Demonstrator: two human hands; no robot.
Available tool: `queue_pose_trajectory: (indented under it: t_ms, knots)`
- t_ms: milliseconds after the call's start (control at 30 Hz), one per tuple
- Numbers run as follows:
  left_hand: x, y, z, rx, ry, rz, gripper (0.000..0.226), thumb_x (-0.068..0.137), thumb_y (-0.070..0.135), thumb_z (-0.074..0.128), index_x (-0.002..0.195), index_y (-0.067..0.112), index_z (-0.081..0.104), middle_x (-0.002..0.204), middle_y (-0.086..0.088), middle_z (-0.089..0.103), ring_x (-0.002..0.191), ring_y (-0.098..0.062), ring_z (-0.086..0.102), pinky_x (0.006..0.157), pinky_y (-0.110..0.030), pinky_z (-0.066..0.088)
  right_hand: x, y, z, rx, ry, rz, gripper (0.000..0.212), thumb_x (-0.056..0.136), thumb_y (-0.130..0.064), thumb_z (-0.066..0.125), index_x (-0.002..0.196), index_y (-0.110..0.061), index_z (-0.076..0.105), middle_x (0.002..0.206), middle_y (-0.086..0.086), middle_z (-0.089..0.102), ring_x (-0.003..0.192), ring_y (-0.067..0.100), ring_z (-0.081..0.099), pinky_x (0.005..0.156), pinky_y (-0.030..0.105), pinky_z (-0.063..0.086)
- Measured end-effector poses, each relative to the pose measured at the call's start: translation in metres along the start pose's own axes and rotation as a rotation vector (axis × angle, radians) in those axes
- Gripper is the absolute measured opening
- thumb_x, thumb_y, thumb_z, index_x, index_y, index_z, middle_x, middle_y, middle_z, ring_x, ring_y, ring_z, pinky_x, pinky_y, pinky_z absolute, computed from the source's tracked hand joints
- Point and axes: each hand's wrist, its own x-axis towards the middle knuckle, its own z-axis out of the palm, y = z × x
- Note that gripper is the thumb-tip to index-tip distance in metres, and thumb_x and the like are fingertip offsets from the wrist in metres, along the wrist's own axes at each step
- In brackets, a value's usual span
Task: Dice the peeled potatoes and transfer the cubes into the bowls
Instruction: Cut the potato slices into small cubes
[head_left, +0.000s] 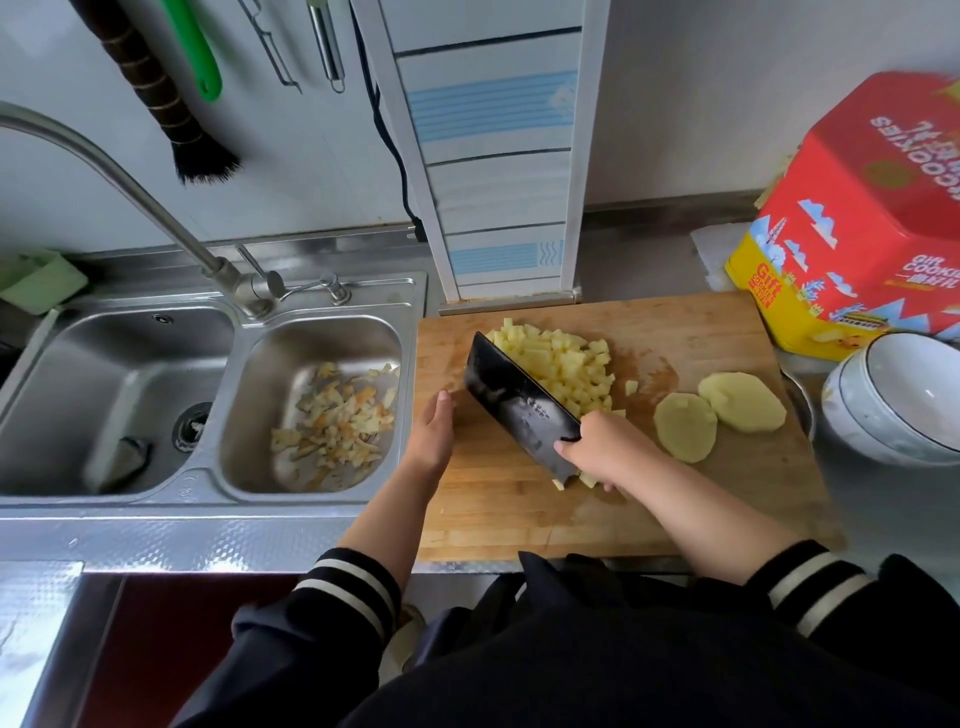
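Note:
A pile of pale yellow potato cubes (563, 366) lies on the wooden cutting board (675, 332). A dark cleaver (511, 397) stands on edge against the pile's left side, tilted, with my right hand (605, 447) shut on its handle. My left hand (432, 434) rests flat on the board just left of the blade, fingers together, holding nothing. Two peeled potato halves (685, 426) (743, 402) lie cut side down to the right of the pile. A white bowl (901, 400) sits off the board's right edge.
A double steel sink (130, 384) is to the left; its right basin holds potato peels (337, 415). A tap (156, 208) arcs over it. A red and yellow cookie tin (862, 223) stands behind the bowl. A steel bowl rim (802, 405) peeks from under the board's right edge.

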Motion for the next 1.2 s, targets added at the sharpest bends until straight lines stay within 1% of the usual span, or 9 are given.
queue_pose_trajectory:
  t_ms: [100, 233, 367, 467, 567, 700, 1000, 1100, 1200]
  knots:
    - [0.000, 0.000, -0.001, 0.017, 0.001, -0.010, 0.053, 0.105, 0.045, 0.027, 0.147, 0.016, 0.040, 0.147, -0.004, 0.046, 0.134, -0.024, 0.042, 0.113, -0.047, 0.032, -0.003, 0.010, -0.007, 0.059, -0.015, -0.028, 0.031, 0.099, -0.036, 0.050, 0.088, -0.008, 0.054, 0.057, 0.004, 0.052, 0.046, 0.020, 0.056, 0.048, 0.025, 0.041]
    - [0.000, -0.004, -0.004, -0.066, 0.046, 0.016, 0.040, 0.105, 0.037, 0.030, 0.131, 0.016, 0.053, 0.128, -0.002, 0.058, 0.122, -0.022, 0.052, 0.111, -0.048, 0.037, -0.013, 0.029, -0.020, 0.108, -0.073, -0.077, 0.030, 0.095, -0.035, 0.055, 0.080, -0.010, 0.057, 0.054, 0.003, 0.053, 0.046, 0.023, 0.055, 0.046, 0.026, 0.043]
    - [0.002, -0.006, -0.005, -0.115, 0.115, 0.019, 0.033, 0.105, 0.030, 0.033, 0.125, 0.017, 0.055, 0.115, 0.001, 0.062, 0.115, -0.020, 0.057, 0.109, -0.046, 0.039, -0.019, 0.042, -0.018, -0.054, -0.172, -0.066, 0.045, 0.095, -0.039, 0.056, 0.110, 0.003, 0.058, 0.068, 0.009, 0.055, 0.050, 0.021, 0.056, 0.050, 0.027, 0.047]
    - [0.002, -0.005, -0.005, -0.135, 0.146, 0.001, 0.029, 0.104, 0.027, 0.033, 0.118, 0.019, 0.057, 0.122, -0.004, 0.063, 0.112, -0.020, 0.060, 0.108, -0.044, 0.041, -0.014, 0.052, -0.009, -0.094, -0.215, -0.083, 0.034, 0.092, -0.039, 0.059, 0.091, -0.005, 0.058, 0.060, 0.007, 0.055, 0.047, 0.021, 0.054, 0.048, 0.026, 0.045]
    - [0.001, -0.006, -0.005, -0.144, 0.157, -0.014, 0.027, 0.103, 0.028, 0.035, 0.114, 0.020, 0.058, 0.118, -0.003, 0.064, 0.111, -0.021, 0.060, 0.107, -0.045, 0.042, -0.006, 0.059, -0.005, -0.134, -0.207, -0.084, 0.032, 0.090, -0.041, 0.061, 0.087, -0.009, 0.058, 0.070, 0.006, 0.061, 0.054, 0.021, 0.058, 0.051, 0.029, 0.046]
    - [-0.001, -0.006, -0.005, -0.124, 0.162, 0.010, 0.029, 0.104, 0.030, 0.034, 0.118, 0.020, 0.058, 0.119, -0.004, 0.064, 0.112, -0.022, 0.060, 0.105, -0.045, 0.044, -0.002, 0.059, -0.017, -0.145, -0.092, -0.076, 0.037, 0.091, -0.044, 0.060, 0.090, -0.007, 0.064, 0.068, 0.002, 0.052, 0.058, 0.019, 0.050, 0.054, 0.029, 0.035]
    - [0.001, 0.029, -0.038, -0.125, 0.251, 0.106, 0.032, 0.101, 0.017, 0.047, 0.133, 0.013, 0.049, 0.119, -0.002, 0.061, 0.104, -0.016, 0.059, 0.093, -0.034, 0.050, -0.040, 0.047, -0.057, -0.319, 0.102, -0.214, 0.034, 0.094, -0.054, 0.051, 0.082, -0.023, 0.061, 0.065, -0.006, 0.057, 0.053, 0.011, 0.052, 0.046, 0.024, 0.037]
    - [0.001, 0.052, -0.057, -0.009, 0.277, 0.182, 0.028, 0.095, 0.012, 0.055, 0.123, 0.016, 0.056, 0.117, -0.002, 0.064, 0.108, -0.018, 0.061, 0.098, -0.039, 0.050, -0.058, 0.047, -0.071, -0.357, 0.318, -0.296, 0.023, 0.091, -0.054, 0.055, 0.110, -0.041, 0.060, 0.082, -0.012, 0.065, 0.069, 0.011, 0.060, 0.058, 0.026, 0.049]
    - [-0.010, 0.074, -0.052, 0.098, 0.210, 0.281, 0.021, 0.095, 0.016, 0.060, 0.115, 0.017, 0.061, 0.107, 0.002, 0.067, 0.100, -0.013, 0.063, 0.089, -0.028, 0.052, -0.061, 0.046, -0.073, -0.400, 0.416, -0.313, 0.031, 0.090, -0.049, 0.059, 0.118, -0.041, 0.048, 0.088, -0.017, 0.058, 0.078, 0.013, 0.057, 0.060, 0.025, 0.040]
